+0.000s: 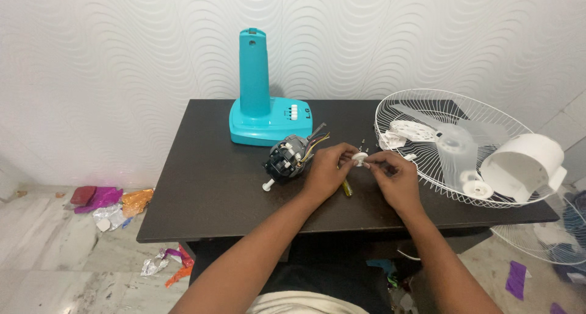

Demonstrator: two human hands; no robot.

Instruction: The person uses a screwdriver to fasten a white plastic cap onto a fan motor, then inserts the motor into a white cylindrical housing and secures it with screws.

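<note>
Pinching a small white part (359,159) between both hands, left hand (328,170) and right hand (397,176) (fan motor (288,157) just beside)

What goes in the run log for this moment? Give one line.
left hand: grip on small white part | right hand: grip on same part | fan motor: on dark table, beside left hand | teal fan base: upright behind

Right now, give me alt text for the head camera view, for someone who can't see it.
Two bare hands, left hand and right hand, pinch a small white part together above a dark table. Beside them lie a fan motor and a turquoise fan base, with a white wire guard holding the translucent fan blade to the right.
</note>
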